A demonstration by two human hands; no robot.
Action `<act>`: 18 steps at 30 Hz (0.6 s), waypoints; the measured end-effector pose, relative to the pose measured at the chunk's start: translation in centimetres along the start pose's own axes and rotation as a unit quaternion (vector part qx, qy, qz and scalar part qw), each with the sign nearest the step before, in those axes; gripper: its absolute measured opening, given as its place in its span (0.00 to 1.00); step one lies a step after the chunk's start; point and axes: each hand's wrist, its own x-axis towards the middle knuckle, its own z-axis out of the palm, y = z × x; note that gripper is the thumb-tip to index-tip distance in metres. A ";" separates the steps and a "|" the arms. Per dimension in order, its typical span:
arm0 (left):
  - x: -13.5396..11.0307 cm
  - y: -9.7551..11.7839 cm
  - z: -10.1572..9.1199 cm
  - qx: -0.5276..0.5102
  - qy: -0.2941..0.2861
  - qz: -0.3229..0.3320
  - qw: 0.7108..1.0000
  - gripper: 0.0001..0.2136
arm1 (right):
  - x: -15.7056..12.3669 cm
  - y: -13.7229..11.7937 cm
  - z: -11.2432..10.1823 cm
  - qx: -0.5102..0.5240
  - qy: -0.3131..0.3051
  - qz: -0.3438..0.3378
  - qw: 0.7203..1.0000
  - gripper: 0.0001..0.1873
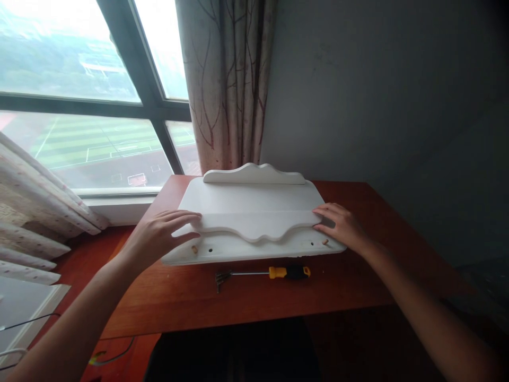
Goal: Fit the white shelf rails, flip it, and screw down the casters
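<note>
A large white board (246,199) lies flat on the reddish wooden desk (199,297). On its near half lies a smaller white panel with a wavy edge (256,224). My left hand (161,233) has its fingers spread and touches the wavy panel's left end. My right hand (342,225) rests open at the panel's right end. Wooden dowels stick out of the board at the left (194,249) and at the right (325,242). A second wavy white piece (254,175) stands along the board's far edge.
A screwdriver with a yellow and black handle (274,272) lies on the desk just in front of the board, with screws (222,277) at its tip. A window and a patterned curtain (226,79) stand behind the desk, a grey wall to the right.
</note>
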 end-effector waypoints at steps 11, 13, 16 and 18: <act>0.0 -0.3 1.0 0.091 0.014 0.005 0.996 0.17 | 0.1 0.6 0.0 -0.050 -0.008 -0.001 0.999 0.16; 0.1 -0.2 1.1 0.096 0.013 0.006 0.995 0.17 | 0.3 0.6 -0.1 -0.044 -0.014 0.010 0.999 0.15; 0.4 -0.1 1.2 0.109 0.009 0.005 0.994 0.16 | 0.5 0.6 -0.3 -0.036 -0.023 0.030 0.999 0.16; 0.6 0.1 1.2 0.118 0.008 0.002 0.993 0.14 | 0.4 0.4 -0.3 -0.038 -0.028 0.035 0.998 0.17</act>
